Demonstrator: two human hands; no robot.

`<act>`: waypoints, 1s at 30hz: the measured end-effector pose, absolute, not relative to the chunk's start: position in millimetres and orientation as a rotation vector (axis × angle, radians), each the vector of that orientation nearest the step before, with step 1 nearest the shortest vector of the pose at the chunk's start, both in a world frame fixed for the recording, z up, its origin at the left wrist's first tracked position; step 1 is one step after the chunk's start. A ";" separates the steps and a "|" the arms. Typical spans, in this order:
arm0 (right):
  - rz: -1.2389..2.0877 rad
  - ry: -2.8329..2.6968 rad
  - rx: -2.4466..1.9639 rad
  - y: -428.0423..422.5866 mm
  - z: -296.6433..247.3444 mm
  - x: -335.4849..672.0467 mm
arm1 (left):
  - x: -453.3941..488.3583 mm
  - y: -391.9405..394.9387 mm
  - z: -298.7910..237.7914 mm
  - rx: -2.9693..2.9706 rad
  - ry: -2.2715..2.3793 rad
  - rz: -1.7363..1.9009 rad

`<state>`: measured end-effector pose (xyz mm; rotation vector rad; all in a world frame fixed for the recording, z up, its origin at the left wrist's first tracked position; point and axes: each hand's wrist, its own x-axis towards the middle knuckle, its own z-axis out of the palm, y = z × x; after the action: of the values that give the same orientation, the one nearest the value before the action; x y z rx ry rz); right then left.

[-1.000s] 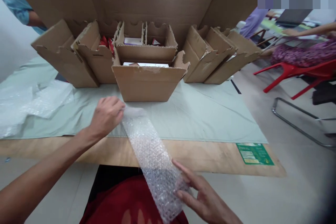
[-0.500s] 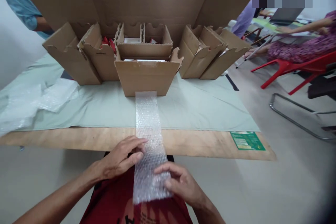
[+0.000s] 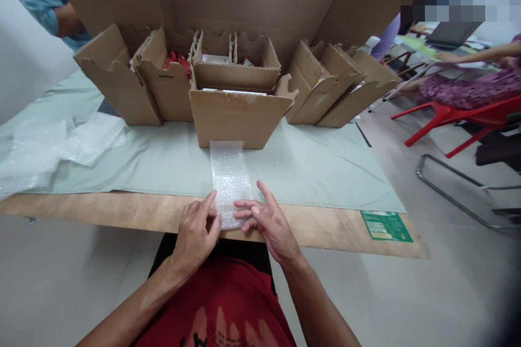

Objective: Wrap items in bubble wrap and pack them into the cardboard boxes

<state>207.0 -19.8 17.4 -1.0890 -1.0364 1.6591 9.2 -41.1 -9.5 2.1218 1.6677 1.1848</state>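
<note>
A strip of bubble wrap (image 3: 228,173) lies flat on the table, running from the front cardboard box (image 3: 238,116) to the near wooden edge. My left hand (image 3: 197,233) pinches the strip's near left corner with fingers curled. My right hand (image 3: 266,222) rests on its near right side, fingers stretched flat on the wrap.
Several open cardboard boxes (image 3: 122,81) stand in a row at the back on a pale green cloth (image 3: 317,168). Loose plastic sheets (image 3: 52,146) lie at the left. A green label (image 3: 386,226) is on the table's right. Other people sit at right by red chairs (image 3: 468,116); a sleeve shows top left.
The bubble wrap's near end was folded up from my lap onto the table, so the strip is shorter. Both hands moved forward to the table edge.
</note>
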 end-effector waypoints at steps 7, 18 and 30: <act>0.697 -2.020 -1.156 -23.9 14.2 232.7 | 6.4 -36.2 -2.0 2.301 1.718 1.103; 0.388 -2.326 -1.140 -16.8 1.7 235.0 | -4.6 -37.5 6.0 2.324 1.592 1.056; 0.444 -1.988 -1.219 -16.7 14.4 226.3 | -3.3 -36.3 8.1 2.089 1.433 1.163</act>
<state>226.3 -16.7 14.4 -1.2185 -1.9883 0.4440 -3.3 -36.3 8.1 2.0889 1.4330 1.1628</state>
